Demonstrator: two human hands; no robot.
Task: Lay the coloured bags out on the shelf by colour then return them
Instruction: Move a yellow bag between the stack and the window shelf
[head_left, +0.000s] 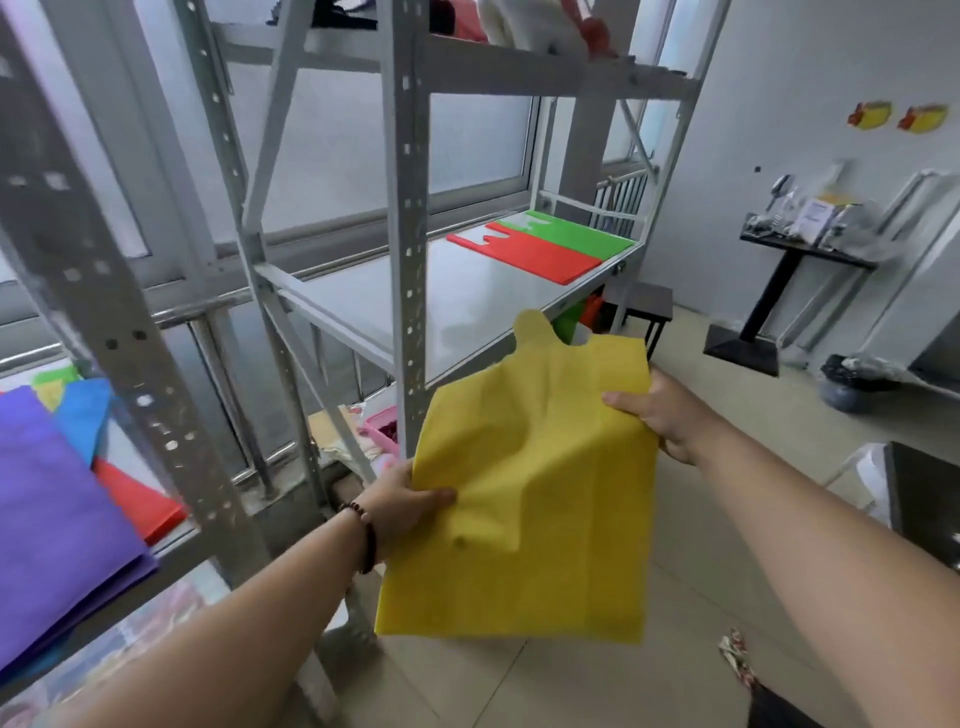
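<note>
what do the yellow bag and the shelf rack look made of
Yellow bag: probably thin non-woven fabric, matte, since it creases softly and sags between the hands. Shelf rack: looks like grey-painted metal, with punched slots along its uprights.

Yellow bag; red bag, green bag.

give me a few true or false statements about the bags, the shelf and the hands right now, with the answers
1. Both hands hold the yellow bag. True: left hand and right hand each have a grip on an edge.
2. The green bag lies on the shelf beside the red bag. True.
3. The yellow bag already lies on the shelf. False: it is held in the air in front of it.
4. The purple bag lies next to the green one. False: it is on the near rack at left.
</note>
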